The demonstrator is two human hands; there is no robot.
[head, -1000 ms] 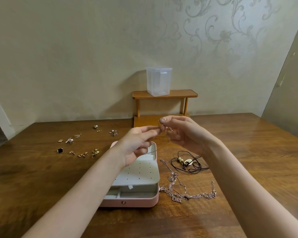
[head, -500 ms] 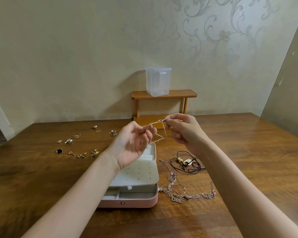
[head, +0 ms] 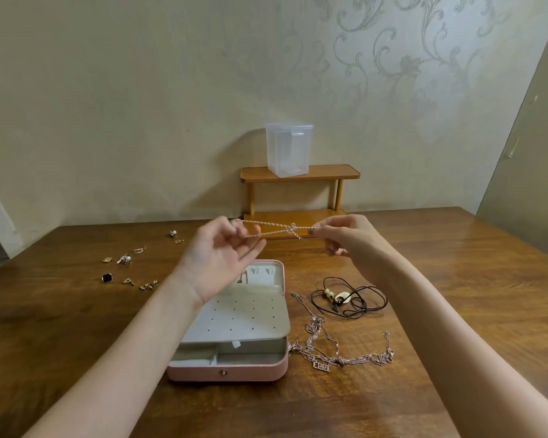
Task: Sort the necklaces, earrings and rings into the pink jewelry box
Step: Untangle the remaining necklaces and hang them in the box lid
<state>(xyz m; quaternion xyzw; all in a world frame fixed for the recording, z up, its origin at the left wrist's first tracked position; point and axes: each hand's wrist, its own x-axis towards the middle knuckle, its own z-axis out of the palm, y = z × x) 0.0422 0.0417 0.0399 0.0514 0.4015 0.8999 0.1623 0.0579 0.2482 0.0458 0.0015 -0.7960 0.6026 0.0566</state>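
A thin pale chain (head: 277,231) is stretched in the air between my hands, above the far end of the pink jewelry box (head: 228,371). My left hand (head: 219,257), palm up, has the chain looped over its fingers. My right hand (head: 342,235) pinches the other end at its fingertips. The box lies open, with a white perforated panel (head: 241,314) over its compartments. Right of it lie tangled rose-gold necklaces (head: 339,352) and a black cord necklace (head: 348,298). Small earrings and rings (head: 127,270) are scattered at the left.
A small wooden two-tier shelf (head: 298,175) stands against the wall at the back, with a clear plastic container (head: 288,150) on top. The wooden table (head: 456,279) runs to a wall at the right.
My hands have moved apart, the left one going left and turning palm up. The chain, bunched between the fingertips before, is now drawn out taut between them.
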